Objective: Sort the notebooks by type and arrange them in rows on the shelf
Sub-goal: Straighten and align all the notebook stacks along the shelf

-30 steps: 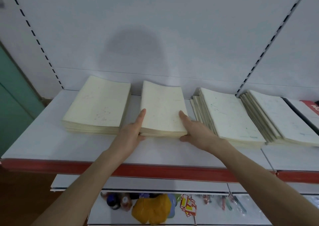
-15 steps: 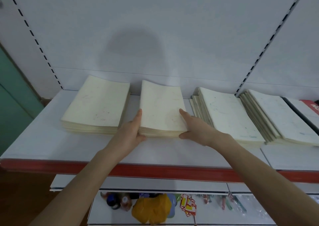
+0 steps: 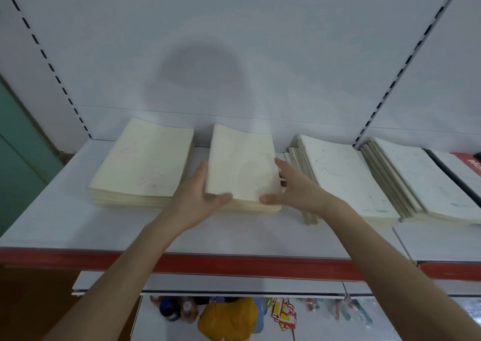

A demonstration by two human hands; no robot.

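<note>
Left hand (image 3: 197, 197), right hand (image 3: 296, 189) flank middle notebook stack (image 3: 242, 166) on shelf (image 3: 208, 234). Fingers straight against its sides, thumbs across front edge. Left stack (image 3: 143, 163), right stack (image 3: 343, 176) just beside.

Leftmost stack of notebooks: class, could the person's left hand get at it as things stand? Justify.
Probably yes. The left hand presses the left side of the second stack, right beside the leftmost stack, with only bare shelf between them. It would first have to leave that stack.
</note>
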